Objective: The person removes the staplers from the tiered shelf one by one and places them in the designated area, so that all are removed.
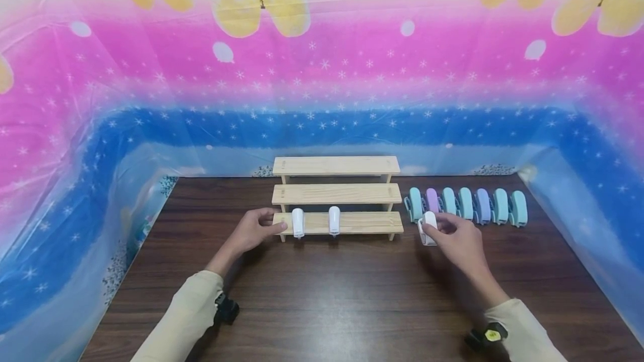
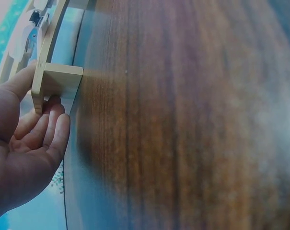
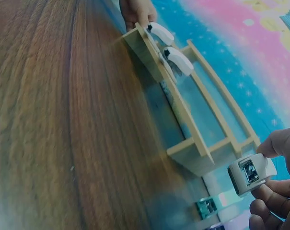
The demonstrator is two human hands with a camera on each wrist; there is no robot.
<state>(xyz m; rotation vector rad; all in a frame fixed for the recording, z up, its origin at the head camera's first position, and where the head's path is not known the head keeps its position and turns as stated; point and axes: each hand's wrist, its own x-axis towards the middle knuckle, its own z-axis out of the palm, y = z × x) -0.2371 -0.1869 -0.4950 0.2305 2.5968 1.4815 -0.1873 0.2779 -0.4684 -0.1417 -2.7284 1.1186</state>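
Note:
My left hand grips the left end of a three-tier wooden shelf, the thumb on the lowest board and the fingers beneath it in the left wrist view. Between thumb and fingers, my right hand pinches a white clip, held up to the right of the shelf; metal shows in its square opening. Two more white clips stand on the lowest board, one near my left thumb and another around the middle.
Behind my right hand, a row of several teal clips with a purple clip and a lavender clip lies on the dark wooden table. A patterned cloth hangs behind the table and along its sides.

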